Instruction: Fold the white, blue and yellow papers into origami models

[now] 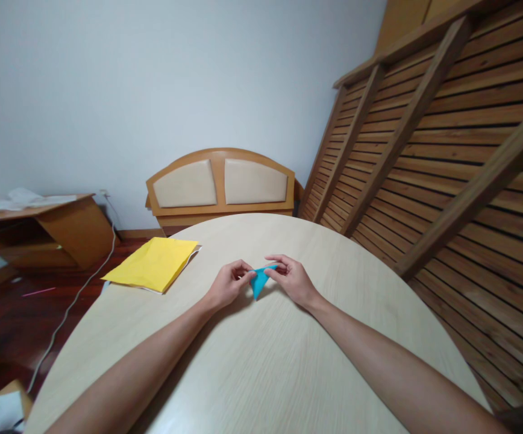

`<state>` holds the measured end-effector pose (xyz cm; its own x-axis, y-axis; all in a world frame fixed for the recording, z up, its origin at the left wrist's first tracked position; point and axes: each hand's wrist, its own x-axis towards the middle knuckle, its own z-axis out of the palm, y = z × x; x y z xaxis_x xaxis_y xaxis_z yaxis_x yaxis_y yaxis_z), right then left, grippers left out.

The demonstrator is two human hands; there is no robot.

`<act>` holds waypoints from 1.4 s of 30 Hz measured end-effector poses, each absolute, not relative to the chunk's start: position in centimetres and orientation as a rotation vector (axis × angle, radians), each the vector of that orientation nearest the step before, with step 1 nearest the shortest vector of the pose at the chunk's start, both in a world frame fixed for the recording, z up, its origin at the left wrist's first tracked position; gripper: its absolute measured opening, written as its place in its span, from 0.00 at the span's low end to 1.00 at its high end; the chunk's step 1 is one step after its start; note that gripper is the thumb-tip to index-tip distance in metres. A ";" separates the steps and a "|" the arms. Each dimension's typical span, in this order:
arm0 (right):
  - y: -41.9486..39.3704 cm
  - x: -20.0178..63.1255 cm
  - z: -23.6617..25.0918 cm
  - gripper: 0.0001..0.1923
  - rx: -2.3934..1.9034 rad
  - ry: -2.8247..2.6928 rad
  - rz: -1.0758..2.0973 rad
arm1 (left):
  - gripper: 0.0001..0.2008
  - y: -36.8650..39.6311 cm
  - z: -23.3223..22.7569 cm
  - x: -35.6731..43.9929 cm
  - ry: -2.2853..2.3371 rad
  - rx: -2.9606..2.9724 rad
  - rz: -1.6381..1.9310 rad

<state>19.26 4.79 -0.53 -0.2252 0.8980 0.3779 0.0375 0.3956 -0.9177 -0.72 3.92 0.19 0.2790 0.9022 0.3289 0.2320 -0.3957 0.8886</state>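
Note:
A small piece of folded blue paper (258,283) is held between my two hands over the middle of the round table (261,374). Its shape is a triangle with one point hanging down toward me. My left hand (231,282) pinches its left corner between thumb and fingers. On the other side, my right hand (294,280) grips the upper right edge, thumb in front and fingers behind. The fingers partly cover the paper's upper corners.
Yellow paper sheets (153,265) lie in a stack at the table's left edge. Beyond the table stands a padded headboard (220,181). Wooden slats (424,157) lean along the right. A low cabinet (67,235) and a white cable (69,310) are at left.

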 end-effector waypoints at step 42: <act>5.0 19.2 -0.5 0.19 -0.814 -1.608 1.159 | 0.18 3.6 0.4 0.1 1.052 1.721 1.066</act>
